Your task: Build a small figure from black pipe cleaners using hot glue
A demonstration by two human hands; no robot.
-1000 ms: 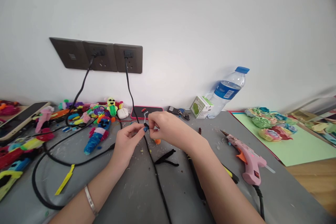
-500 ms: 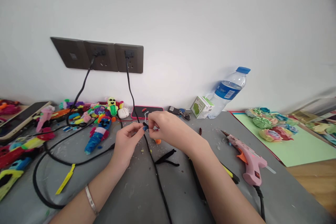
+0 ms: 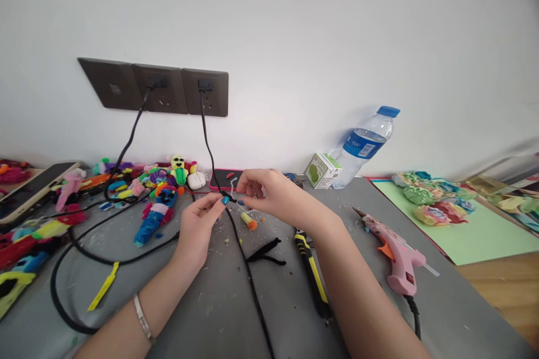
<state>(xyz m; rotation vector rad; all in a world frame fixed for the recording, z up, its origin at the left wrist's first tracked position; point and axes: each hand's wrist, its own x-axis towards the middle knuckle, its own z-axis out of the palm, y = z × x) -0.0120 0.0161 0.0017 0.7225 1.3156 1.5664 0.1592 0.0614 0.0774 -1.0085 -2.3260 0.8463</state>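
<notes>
Between thumb and forefinger, my left hand (image 3: 197,227) pinches a short black fuzzy piece (image 3: 229,197), which looks like pipe cleaner. My right hand (image 3: 280,196) hovers just right of that piece, fingers curled loosely and apart from the thumb. Its thumb tip lies close to the piece's free end; whether they touch I cannot tell. Below the hands, a small yellow roll with an orange end (image 3: 250,222) lies on the grey table (image 3: 202,314). A bent black pipe cleaner (image 3: 265,252) rests nearer to me, and yellow-and-black pliers (image 3: 312,277) lie beside my right forearm.
A black cable (image 3: 251,280) runs from the wall socket (image 3: 205,92) down between my arms. Pink glue gun (image 3: 400,261), water bottle (image 3: 364,146) and small green-white box (image 3: 322,170) stand or lie right. Colourful fuzzy figures (image 3: 155,216) and a phone (image 3: 40,188) are left.
My right hand has loosened its pinch on the black piece and drawn slightly away, fingers parting. The black piece now shows between the hands, and the yellow roll and pliers have come into clearer view.
</notes>
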